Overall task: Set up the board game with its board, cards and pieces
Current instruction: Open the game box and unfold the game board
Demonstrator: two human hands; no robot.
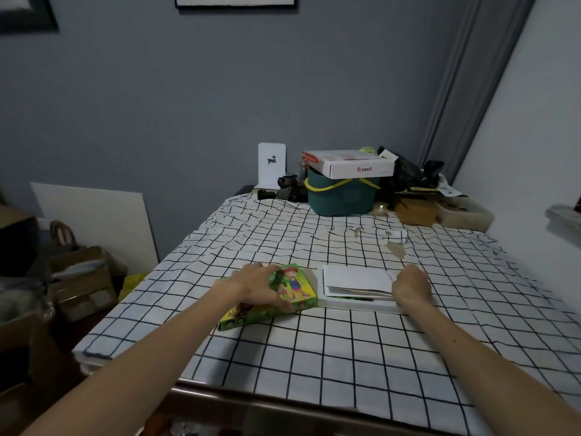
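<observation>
Nothing fully legible. White box [358, 166] on the green basket [342, 196]: red logo plus a short run of characters on the front face, too small to read. White card [272, 163] at the wall: dark deer silhouette, no words visible. The game lid [292, 286]: cartoon kids, lettering blurred, unreadable.

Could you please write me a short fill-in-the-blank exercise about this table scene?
1. The game box under the left hand is mostly ___.
2. The tablecloth is white with ___ lines.
3. The white carton sits on the teal ___.
4. The right hand is at the edge of a stack of ___ papers.
Missing words: green; black; basket; white.
</observation>
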